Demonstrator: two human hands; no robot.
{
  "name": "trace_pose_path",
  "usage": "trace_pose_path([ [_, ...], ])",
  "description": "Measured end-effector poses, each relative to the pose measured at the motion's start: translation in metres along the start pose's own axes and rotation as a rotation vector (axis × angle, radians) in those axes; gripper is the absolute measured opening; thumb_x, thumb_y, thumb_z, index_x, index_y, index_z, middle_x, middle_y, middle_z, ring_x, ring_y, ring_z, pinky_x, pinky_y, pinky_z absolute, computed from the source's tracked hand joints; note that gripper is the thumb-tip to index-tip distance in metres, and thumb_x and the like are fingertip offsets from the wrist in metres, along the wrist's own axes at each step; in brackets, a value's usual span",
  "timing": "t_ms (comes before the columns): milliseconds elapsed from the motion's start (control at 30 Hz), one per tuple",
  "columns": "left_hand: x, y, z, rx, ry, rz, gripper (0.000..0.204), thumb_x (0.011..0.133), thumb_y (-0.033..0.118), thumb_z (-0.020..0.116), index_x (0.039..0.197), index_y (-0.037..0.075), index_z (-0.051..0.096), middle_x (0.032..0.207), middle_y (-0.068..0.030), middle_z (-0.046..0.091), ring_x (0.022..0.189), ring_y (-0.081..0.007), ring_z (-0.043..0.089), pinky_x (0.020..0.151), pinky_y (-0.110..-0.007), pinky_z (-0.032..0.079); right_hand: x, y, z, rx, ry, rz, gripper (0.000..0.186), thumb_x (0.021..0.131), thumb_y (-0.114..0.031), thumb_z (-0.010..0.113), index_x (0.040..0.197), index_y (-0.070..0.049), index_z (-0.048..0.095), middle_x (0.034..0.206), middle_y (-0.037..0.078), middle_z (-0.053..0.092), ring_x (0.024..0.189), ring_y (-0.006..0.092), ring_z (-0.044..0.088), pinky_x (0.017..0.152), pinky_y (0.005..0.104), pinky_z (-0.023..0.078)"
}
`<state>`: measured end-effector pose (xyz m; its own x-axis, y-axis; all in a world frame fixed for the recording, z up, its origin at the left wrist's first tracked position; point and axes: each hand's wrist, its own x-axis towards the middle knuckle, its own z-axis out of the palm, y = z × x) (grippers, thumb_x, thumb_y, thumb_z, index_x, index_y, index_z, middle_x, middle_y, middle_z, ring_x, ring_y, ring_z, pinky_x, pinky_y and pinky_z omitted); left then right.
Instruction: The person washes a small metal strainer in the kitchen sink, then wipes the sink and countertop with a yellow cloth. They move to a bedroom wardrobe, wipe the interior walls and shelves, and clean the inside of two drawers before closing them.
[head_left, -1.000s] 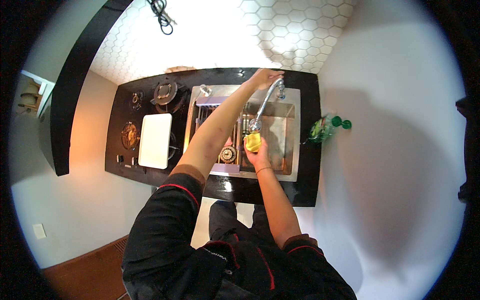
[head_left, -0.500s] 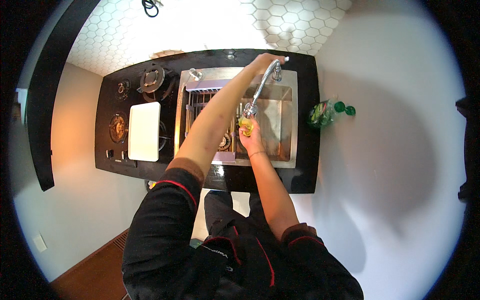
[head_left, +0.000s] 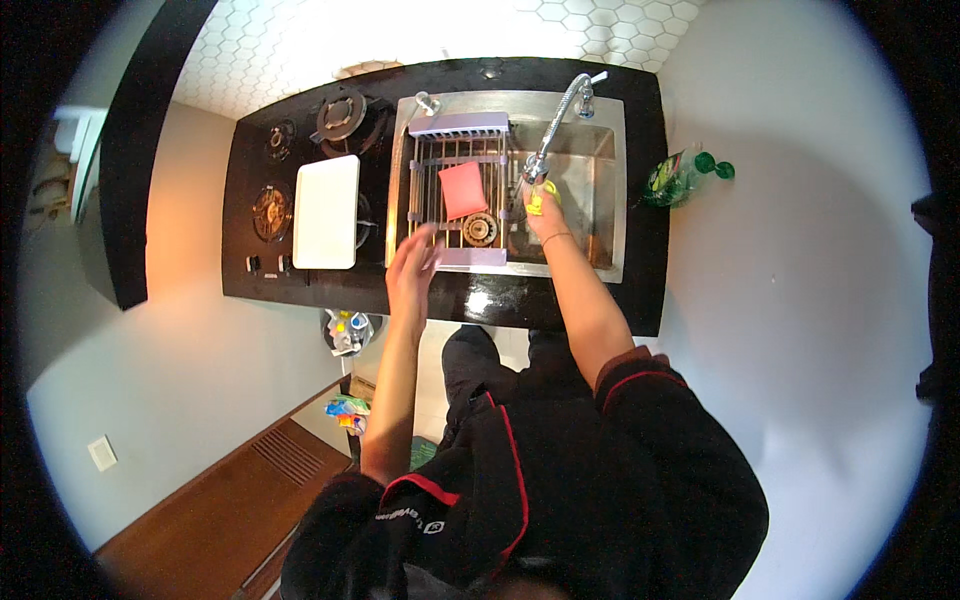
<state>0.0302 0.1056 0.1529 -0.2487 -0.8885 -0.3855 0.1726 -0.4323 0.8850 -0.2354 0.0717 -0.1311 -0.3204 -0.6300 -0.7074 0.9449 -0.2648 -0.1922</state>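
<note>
My right hand [head_left: 545, 218] is closed around a small yellow object [head_left: 537, 204], its kind unclear, directly below the chrome faucet's spout [head_left: 535, 168] over the sink [head_left: 598, 262]. Whether water is running I cannot make out. My left hand [head_left: 410, 268] hangs over the sink's front left edge, fingers apart, slightly blurred and holding nothing. Just beyond it, a wire drying rack [head_left: 430, 190] with lilac ends spans the sink's left part. On the rack lies a pink square pad [head_left: 462, 191], beside a round metal drain strainer [head_left: 480, 230].
On the stove at left, a white tray [head_left: 327, 215] lies beside a burner [head_left: 341, 117]. A green bottle [head_left: 682, 178] stands against the right wall by the black counter [head_left: 645, 240]. A bin with rubbish [head_left: 350, 332] sits below the counter's left front.
My left hand has drawn back from the faucet handle to the sink's front left, uncovering the rack and pink pad. My right hand keeps the yellow object under the spout. The view has shifted.
</note>
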Motion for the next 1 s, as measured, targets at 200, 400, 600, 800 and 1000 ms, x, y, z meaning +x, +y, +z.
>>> trace_pose_path([
  [200, -0.121, -0.018, -0.084, -0.088, 0.298, -0.097, 0.043, 0.102, 0.037, 0.059, 0.134, 0.009, 0.061, 0.139, -0.0054, 0.061, 0.120, -0.0208, 0.061, 0.101, -0.032, 0.046, -0.021, -0.017, 0.018, -0.118, -0.071, 0.150, 0.042, 0.097, -0.064, 0.052, 0.105, -0.026, 0.068, 0.083, -0.001, 0.059, 0.055, 0.0144, 0.043, 0.044, 0.0257, 0.031],
  [400, -0.160, -0.029, -0.101, -0.341, 0.494, 0.009, 0.046, 0.100, 0.038, 0.060, 0.137, 0.009, 0.059, 0.142, -0.0066, 0.059, 0.121, -0.0238, 0.058, 0.099, -0.033, 0.047, -0.019, -0.004, 0.042, -0.297, 0.230, 0.066, 0.030, 0.098, -0.049, 0.051, 0.089, -0.024, 0.065, 0.070, 0.001, 0.049, 0.052, 0.0164, 0.040, 0.045, 0.0294, 0.028],
  [600, -0.162, -0.018, -0.095, -0.474, 0.466, 0.028, 0.043, 0.100, 0.033, 0.061, 0.134, 0.008, 0.061, 0.140, -0.0064, 0.061, 0.119, -0.0237, 0.060, 0.098, -0.033, 0.048, -0.006, 0.002, 0.023, -0.195, 0.123, -0.005, 0.031, 0.097, -0.044, 0.055, 0.090, -0.016, 0.064, 0.081, 0.001, 0.061, 0.062, 0.0221, 0.053, 0.054, 0.0383, 0.040],
  [800, -0.167, -0.009, -0.101, -0.467, 0.491, 0.018, 0.042, 0.100, 0.034, 0.061, 0.133, 0.009, 0.062, 0.139, -0.0049, 0.062, 0.118, -0.0221, 0.061, 0.096, -0.032, 0.049, 0.030, 0.003, -0.010, -0.235, 0.011, -0.098, 0.028, 0.105, -0.032, 0.050, 0.108, -0.011, 0.068, 0.097, 0.006, 0.071, 0.084, 0.0273, 0.066, 0.074, 0.0429, 0.053],
  [1000, -0.176, -0.008, -0.106, -0.445, 0.512, 0.011, 0.041, 0.099, 0.036, 0.061, 0.132, 0.010, 0.063, 0.136, -0.0039, 0.063, 0.116, -0.0210, 0.061, 0.096, -0.031, 0.048, 0.053, -0.010, -0.021, 0.142, 0.118, 0.267, 0.033, 0.106, -0.035, 0.047, 0.105, -0.008, 0.066, 0.086, 0.006, 0.066, 0.077, 0.0265, 0.064, 0.058, 0.0363, 0.050],
])
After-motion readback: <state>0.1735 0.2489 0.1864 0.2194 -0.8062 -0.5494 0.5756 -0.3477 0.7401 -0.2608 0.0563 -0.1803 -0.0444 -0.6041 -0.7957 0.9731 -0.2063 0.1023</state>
